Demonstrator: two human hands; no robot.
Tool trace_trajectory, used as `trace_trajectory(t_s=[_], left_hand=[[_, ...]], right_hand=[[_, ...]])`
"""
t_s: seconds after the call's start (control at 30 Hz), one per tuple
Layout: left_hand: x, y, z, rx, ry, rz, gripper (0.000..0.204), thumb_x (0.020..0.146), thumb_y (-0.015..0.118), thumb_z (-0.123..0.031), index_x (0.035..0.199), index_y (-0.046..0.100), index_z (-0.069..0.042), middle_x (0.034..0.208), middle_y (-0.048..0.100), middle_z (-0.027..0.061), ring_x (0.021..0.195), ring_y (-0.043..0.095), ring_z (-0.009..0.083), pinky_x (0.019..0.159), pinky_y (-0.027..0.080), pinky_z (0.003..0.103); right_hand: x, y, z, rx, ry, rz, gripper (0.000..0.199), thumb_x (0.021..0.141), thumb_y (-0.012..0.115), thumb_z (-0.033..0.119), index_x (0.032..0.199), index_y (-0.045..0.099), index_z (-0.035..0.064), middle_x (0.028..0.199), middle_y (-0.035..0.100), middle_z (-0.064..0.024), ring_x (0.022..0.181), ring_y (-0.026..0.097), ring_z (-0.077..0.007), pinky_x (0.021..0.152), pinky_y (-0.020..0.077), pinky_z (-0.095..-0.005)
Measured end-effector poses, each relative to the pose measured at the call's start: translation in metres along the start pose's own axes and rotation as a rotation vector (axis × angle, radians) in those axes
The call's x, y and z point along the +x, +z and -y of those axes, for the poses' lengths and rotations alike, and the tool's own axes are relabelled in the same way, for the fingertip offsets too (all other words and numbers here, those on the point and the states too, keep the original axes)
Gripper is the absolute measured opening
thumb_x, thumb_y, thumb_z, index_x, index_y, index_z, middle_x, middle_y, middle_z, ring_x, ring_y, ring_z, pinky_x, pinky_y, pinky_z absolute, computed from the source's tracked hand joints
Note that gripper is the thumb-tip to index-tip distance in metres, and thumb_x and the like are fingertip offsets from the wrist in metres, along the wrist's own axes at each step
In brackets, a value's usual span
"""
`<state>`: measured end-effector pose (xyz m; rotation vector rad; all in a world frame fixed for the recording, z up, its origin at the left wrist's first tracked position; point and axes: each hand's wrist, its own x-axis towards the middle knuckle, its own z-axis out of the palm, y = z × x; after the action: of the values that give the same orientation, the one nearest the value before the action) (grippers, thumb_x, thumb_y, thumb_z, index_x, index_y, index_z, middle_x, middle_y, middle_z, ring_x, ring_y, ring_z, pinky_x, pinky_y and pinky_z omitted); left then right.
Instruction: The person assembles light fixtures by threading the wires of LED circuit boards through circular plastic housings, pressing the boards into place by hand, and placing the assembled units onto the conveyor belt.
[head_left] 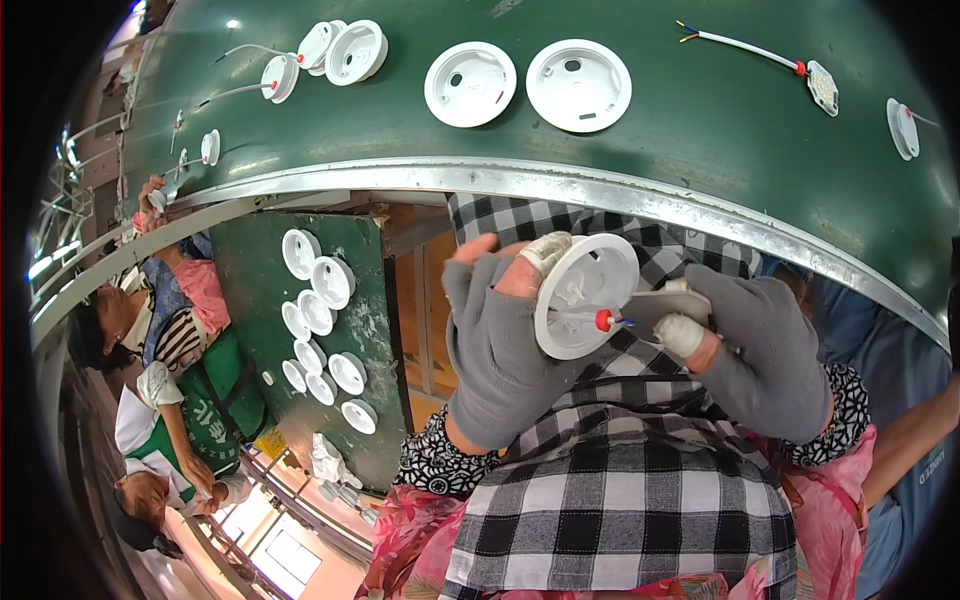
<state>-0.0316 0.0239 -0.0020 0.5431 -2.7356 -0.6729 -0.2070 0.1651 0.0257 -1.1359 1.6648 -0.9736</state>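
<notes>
My left hand (505, 345), in a grey fingerless glove with a taped finger, is closed on the rim of a white round lamp housing (585, 265), tilted above my lap. Inside the housing, near its lower edge, shows a red grommet (604, 320) on a short cable with a blue wire end. Just right of it is my right hand (755, 340), gloved alike, its taped thumb and finger pinched together beside the housing. Something pale and flat shows between those fingers; its kind is unclear.
Ahead runs a green conveyor belt (380, 125) behind a metal rail (480, 178). On it lie two white housings (578, 85), a small light board with cable (822, 88) and several wired housings. A green side table (260, 260) at left bears several white housings. Two people sit beyond it.
</notes>
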Motion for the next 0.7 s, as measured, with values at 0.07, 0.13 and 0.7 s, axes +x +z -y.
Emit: trace_trajectory(t_s=[0.07, 0.13, 0.7], left_hand=[[-0.005, 0.003, 0.002, -0.119, -0.031, 0.026, 0.088, 0.064, 0.090, -0.022, 0.132, 0.039, -0.003, 0.120, 0.057, 0.0135, 0.110, 0.059, 0.0263, 0.096, 0.047, 0.041], [-0.006, 0.007, 0.003, -0.241, -0.061, 0.055, 0.089, 0.064, 0.090, -0.021, 0.134, 0.038, -0.002, 0.122, 0.056, 0.0142, 0.111, 0.060, 0.0247, 0.095, 0.048, 0.039], [-0.003, 0.020, 0.000, -0.341, -0.039, 0.020, 0.078, 0.068, 0.086, -0.014, 0.132, 0.043, -0.001, 0.109, 0.062, 0.0156, 0.097, 0.065, 0.0254, 0.083, 0.053, 0.033]], right_hand=[[-0.002, 0.002, 0.000, -0.050, 0.019, -0.026, 0.025, 0.092, 0.062, 0.023, 0.106, 0.062, 0.0026, 0.068, 0.057, -0.0121, 0.054, 0.057, -0.0291, 0.051, 0.0428, -0.0373], [-0.003, 0.005, 0.000, -0.100, 0.041, -0.053, 0.023, 0.092, 0.061, 0.023, 0.105, 0.063, 0.0034, 0.068, 0.058, -0.0116, 0.054, 0.057, -0.0285, 0.050, 0.0429, -0.0361], [0.003, 0.035, -0.002, -0.307, -0.214, -0.263, 0.024, 0.076, 0.071, 0.020, 0.089, 0.063, 0.0015, 0.063, 0.057, -0.0096, 0.053, 0.057, -0.0280, 0.053, 0.0456, -0.0363]])
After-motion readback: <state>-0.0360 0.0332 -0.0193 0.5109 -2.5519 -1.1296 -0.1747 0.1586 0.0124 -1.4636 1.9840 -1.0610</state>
